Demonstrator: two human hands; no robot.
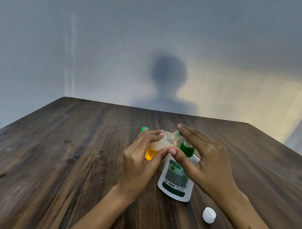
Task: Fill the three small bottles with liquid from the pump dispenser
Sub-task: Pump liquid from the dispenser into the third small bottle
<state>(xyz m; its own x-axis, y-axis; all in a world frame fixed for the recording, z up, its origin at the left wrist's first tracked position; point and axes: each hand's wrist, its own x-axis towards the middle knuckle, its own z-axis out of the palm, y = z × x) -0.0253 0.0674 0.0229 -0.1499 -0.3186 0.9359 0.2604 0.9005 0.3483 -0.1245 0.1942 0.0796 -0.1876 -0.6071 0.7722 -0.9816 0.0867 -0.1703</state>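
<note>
A white pump dispenser with a green label and green pump collar stands on the wooden table. My left hand grips a small clear bottle, tilted, its open threaded neck up against the pump's spout; orange liquid fills its lower part. My right hand lies flat with straight fingers on top of the pump head, hiding it. Behind my left fingers a small green-capped item peeks out.
A white screw cap lies on the table near my right forearm. The table's far edge meets a grey wall with a person's shadow on it. Bare wood stretches to the left and right of the hands.
</note>
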